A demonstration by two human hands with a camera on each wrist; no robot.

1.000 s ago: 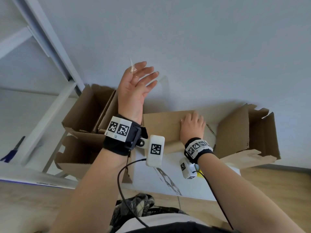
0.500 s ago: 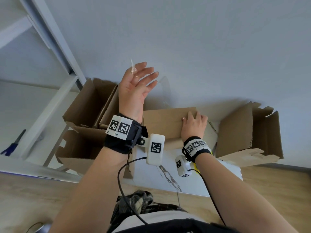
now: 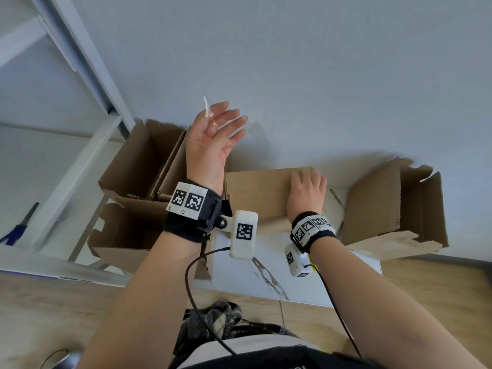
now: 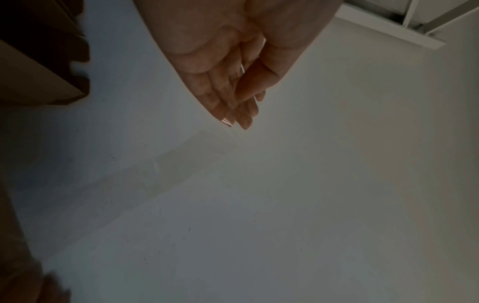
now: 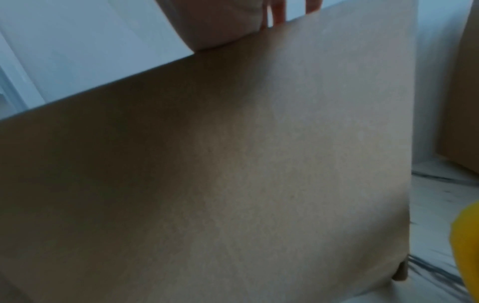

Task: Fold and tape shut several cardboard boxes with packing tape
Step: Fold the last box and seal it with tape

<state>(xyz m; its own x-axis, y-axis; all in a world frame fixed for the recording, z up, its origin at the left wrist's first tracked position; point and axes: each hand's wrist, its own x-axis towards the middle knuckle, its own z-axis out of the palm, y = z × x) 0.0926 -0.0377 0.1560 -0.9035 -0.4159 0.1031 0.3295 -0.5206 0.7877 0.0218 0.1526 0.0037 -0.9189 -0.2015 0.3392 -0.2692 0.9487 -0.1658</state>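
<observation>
Nearest the camera, dark clothing and both bare forearms, each with a black wrist strap carrying printed markers and a white camera pod on a black cable; wood-grain floor under them.

Right hand (image 3: 306, 194) lies palm-down on the top of the closed cardboard box (image 3: 261, 193), fingers straight and spread, reaching toward the far top edge; pressing flat, not clasping; in the right wrist view the fingertips (image 5: 278, 12) show just past the box's upper edge, and the brown side panel fills most of that picture. The box stands on a white marbled slab (image 3: 266, 270), centre of the scene, close against the wall; a yellow object (image 5: 466, 242) sits at the slab's right, too little of it visible to name.

Left hand (image 3: 213, 139) is raised above and left of that box, palm turned up, fingers relaxed and slightly fanned, clasping nothing firmly; a strip of clear tape (image 3: 207, 109) clings to the fingertips and stands up from them; the left wrist view is dim, showing the fingers (image 4: 225, 96) loosely together over the pale wall.

Left of the closed box, open cardboard boxes (image 3: 133, 166) with flaps up, stacked against a white metal shelf frame (image 3: 87, 145); right of it, another open box (image 3: 394, 206) with its flaps splayed; far left, a blue-handled tool (image 3: 18, 227) on a white shelf; behind all, a plain grey-white wall (image 3: 319, 75).
</observation>
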